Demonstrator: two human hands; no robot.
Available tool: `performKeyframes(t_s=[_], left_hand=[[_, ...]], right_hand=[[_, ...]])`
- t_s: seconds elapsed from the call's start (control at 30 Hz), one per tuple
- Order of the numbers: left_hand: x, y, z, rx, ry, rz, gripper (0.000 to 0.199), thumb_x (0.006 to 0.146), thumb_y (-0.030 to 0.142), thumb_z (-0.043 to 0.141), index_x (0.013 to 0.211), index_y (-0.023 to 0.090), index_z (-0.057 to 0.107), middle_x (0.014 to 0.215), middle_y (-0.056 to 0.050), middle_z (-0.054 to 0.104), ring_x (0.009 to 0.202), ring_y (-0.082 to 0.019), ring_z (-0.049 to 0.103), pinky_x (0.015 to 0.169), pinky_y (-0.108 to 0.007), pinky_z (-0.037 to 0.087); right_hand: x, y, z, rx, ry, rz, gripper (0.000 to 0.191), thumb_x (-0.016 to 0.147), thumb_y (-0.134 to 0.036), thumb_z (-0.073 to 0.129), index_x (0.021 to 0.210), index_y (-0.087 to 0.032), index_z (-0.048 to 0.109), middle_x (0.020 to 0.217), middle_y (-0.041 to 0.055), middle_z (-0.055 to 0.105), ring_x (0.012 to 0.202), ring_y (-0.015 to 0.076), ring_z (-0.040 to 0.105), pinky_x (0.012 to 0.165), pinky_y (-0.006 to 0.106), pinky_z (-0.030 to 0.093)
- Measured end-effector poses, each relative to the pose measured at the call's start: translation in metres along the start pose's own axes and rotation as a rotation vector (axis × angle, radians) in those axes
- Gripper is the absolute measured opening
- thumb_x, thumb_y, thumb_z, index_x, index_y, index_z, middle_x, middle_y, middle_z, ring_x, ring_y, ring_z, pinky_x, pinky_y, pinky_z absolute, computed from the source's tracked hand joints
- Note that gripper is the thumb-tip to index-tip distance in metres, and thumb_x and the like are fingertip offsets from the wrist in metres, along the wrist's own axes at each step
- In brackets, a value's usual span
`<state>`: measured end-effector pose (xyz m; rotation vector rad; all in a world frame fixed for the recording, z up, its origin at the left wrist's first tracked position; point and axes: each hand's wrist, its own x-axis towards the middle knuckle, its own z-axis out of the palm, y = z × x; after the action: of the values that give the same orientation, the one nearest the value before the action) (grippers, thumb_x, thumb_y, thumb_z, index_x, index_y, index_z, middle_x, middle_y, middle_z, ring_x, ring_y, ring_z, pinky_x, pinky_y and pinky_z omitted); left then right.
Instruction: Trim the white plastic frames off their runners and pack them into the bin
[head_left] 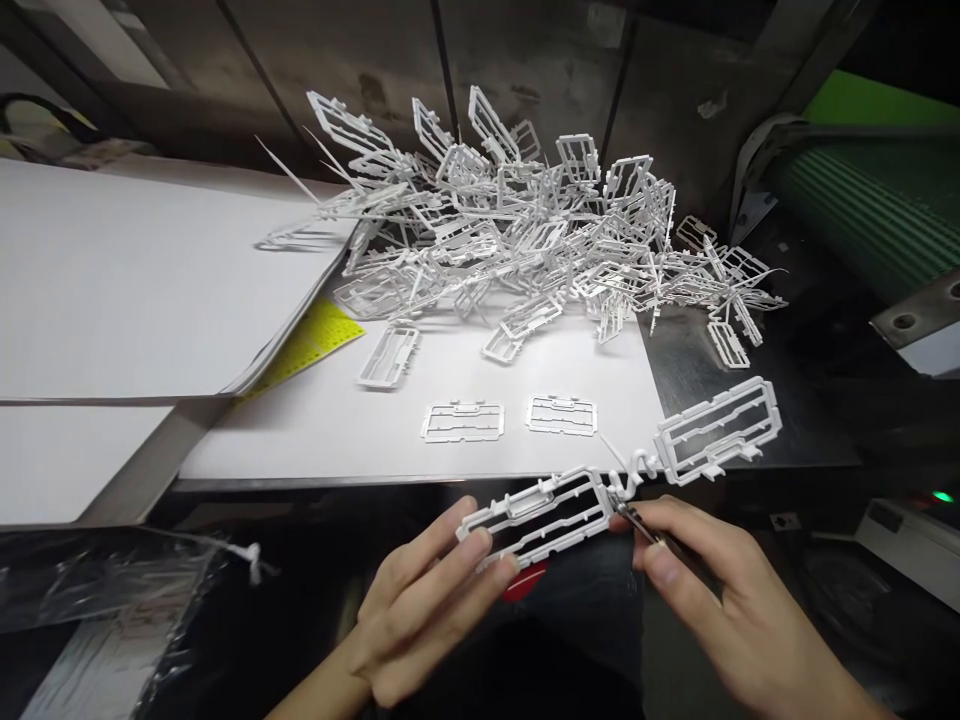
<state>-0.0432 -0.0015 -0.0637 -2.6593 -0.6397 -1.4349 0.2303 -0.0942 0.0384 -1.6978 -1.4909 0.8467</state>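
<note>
My left hand pinches the left end of a white plastic frame. A curly sprue joins this frame to a second white frame at the right. Closed round a small metal cutting tool, my right hand has the tool's tip at the joint between the left frame and the sprue. Just beyond my hands, two separate white frames lie flat on a white sheet.
A tangled heap of white frames covers the back of the work surface. White sheets are stacked at the left over a yellow piece. A green ribbed conveyor stands at the right. Clear plastic lies at the lower left.
</note>
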Motion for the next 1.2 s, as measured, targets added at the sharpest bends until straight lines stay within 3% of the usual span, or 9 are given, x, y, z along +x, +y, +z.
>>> performKeyframes(t_s=[0.13,0.27,0.37,0.57,0.8,0.9,1.03,1.2], left_hand=[[-0.002,-0.001,0.002,0.01,0.026,-0.017,0.051,0.093,-0.001,0.063,0.138,0.022,0.069,0.133,-0.005,0.07,0.126,-0.025,0.069,0.103,-0.029,0.067],[-0.004,0.006,0.005,-0.03,0.005,-0.153,0.06,0.096,0.003,0.064,0.148,0.032,0.061,0.133,-0.003,0.071,0.125,-0.024,0.07,0.1,-0.027,0.067],[-0.001,0.006,0.011,-0.031,0.01,-0.206,0.064,0.094,0.005,0.07,0.149,0.035,0.06,0.135,-0.003,0.071,0.125,-0.026,0.071,0.101,-0.03,0.067],[0.012,-0.009,0.037,-0.089,0.086,-0.113,0.06,0.091,0.006,0.074,0.146,0.027,0.063,0.135,-0.009,0.071,0.127,-0.033,0.069,0.1,-0.038,0.067],[0.025,-0.02,0.048,-0.031,0.121,-0.105,0.075,0.08,-0.01,0.076,0.147,0.021,0.061,0.136,-0.012,0.068,0.126,-0.032,0.069,0.102,-0.042,0.065],[0.026,-0.032,0.045,0.051,0.149,-0.201,0.072,0.083,-0.007,0.075,0.147,0.026,0.062,0.134,-0.012,0.07,0.122,-0.03,0.07,0.103,-0.046,0.062],[0.025,-0.048,0.038,0.125,0.022,-0.318,0.056,0.089,0.001,0.073,0.138,0.027,0.067,0.129,-0.011,0.072,0.124,-0.031,0.066,0.105,-0.049,0.057],[0.036,-0.046,0.035,0.129,-0.025,-0.367,0.043,0.09,0.011,0.075,0.13,0.022,0.067,0.128,-0.012,0.07,0.126,-0.033,0.06,0.109,-0.051,0.052]], right_hand=[[0.001,0.001,0.0,-0.021,-0.001,-0.042,0.027,0.111,-0.05,0.063,0.126,-0.032,0.076,0.119,0.0024,0.073,0.105,0.0252,0.071,0.093,0.029,0.06],[0.004,0.002,-0.001,-0.057,0.022,-0.092,0.021,0.112,-0.046,0.064,0.126,-0.035,0.075,0.122,-0.0001,0.073,0.11,0.0242,0.07,0.092,0.026,0.059],[0.01,0.002,-0.002,-0.055,-0.004,-0.083,0.021,0.113,-0.043,0.061,0.12,-0.03,0.076,0.116,0.002,0.073,0.108,0.0251,0.07,0.087,0.026,0.058],[0.033,0.009,-0.002,-0.075,-0.064,-0.041,0.039,0.114,-0.044,0.047,0.094,-0.02,0.07,0.086,0.0029,0.068,0.077,0.022,0.065,0.067,0.027,0.05],[0.044,0.026,-0.001,-0.069,-0.053,0.025,0.046,0.116,-0.052,0.042,0.094,-0.021,0.068,0.07,-0.0022,0.052,0.062,0.0181,0.049,0.056,0.027,0.035],[0.047,0.031,-0.01,-0.119,0.063,0.029,0.036,0.111,-0.053,0.056,0.095,-0.022,0.066,0.076,-0.0018,0.059,0.068,0.0194,0.056,0.06,0.028,0.039],[0.064,0.033,-0.02,-0.308,0.326,-0.082,0.025,0.1,-0.045,0.069,0.094,-0.022,0.063,0.088,0.0012,0.066,0.07,0.0213,0.062,0.066,0.03,0.045],[0.107,0.021,-0.002,-0.34,0.316,-0.313,0.018,0.098,-0.034,0.072,0.101,-0.021,0.06,0.097,0.0046,0.066,0.077,0.0222,0.064,0.069,0.03,0.049]])
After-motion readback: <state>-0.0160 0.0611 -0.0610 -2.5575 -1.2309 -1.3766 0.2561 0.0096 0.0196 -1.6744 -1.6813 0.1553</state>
